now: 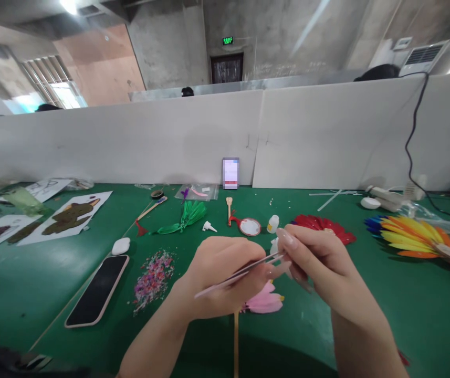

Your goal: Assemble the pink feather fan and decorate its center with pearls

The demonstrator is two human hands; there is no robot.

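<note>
My left hand (pixel 222 270) is closed around a pair of tweezers (pixel 215 288), whose tips point right. Close to those tips, my right hand (pixel 325 262) pinches with thumb and fingers; whatever lies between them is hidden or too small to make out. Beneath both hands, pink petal-like pieces (pixel 266 301) rest on the table by the top of a thin wooden stick (pixel 236 344). A white object (pixel 274 245) behind the fingertips is mostly covered by my right hand.
On the green table (pixel 307 341) are a phone (pixel 97 291), a pile of colourful bits (pixel 154 280), a small bottle (pixel 272 224), a white nozzle cap (pixel 209 227) and a red-rimmed round dish (pixel 250 227). Green (pixel 185 218), red (pixel 323 227) and yellow-orange (pixel 414 236) feather-like bunches lie around.
</note>
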